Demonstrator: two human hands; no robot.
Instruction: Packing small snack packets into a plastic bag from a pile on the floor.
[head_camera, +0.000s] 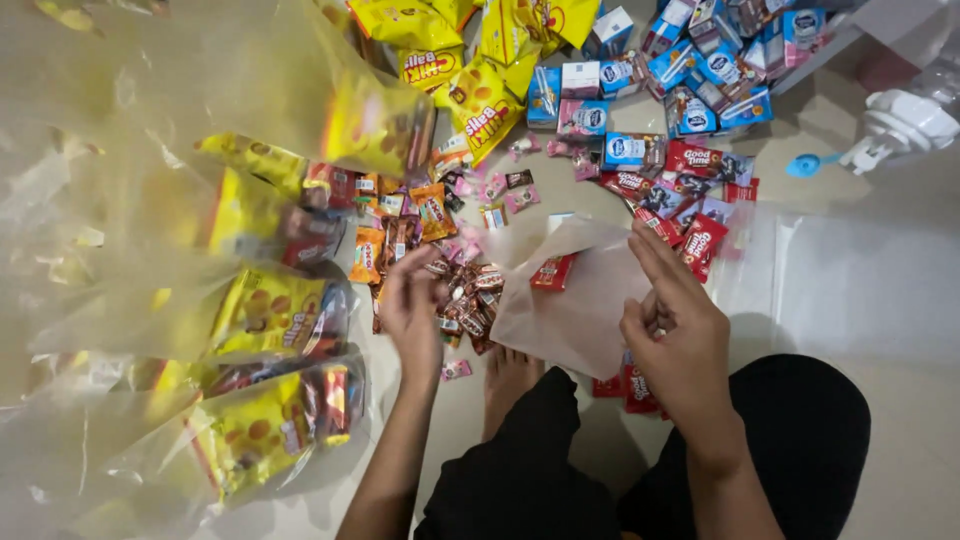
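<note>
Pinching a crinkly clear plastic bag (570, 300), right hand (680, 335); left hand (412, 310) on glossy candies (470, 300).

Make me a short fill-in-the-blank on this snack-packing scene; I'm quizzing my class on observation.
1. The right hand holds open a clear plastic ____.
2. The red packet lies ____ it.
3. The left hand reaches into the candy pile on the ____.
Missing words: bag; inside; floor.

This looks like a home, with the work done on a pale tiled floor (900, 470) rather than at a bench: the person sits with a bare foot (508, 375) among heaped snack bags (480, 100), small milk cartons (690, 70) and filled clear plastic bags (250, 320).
</note>
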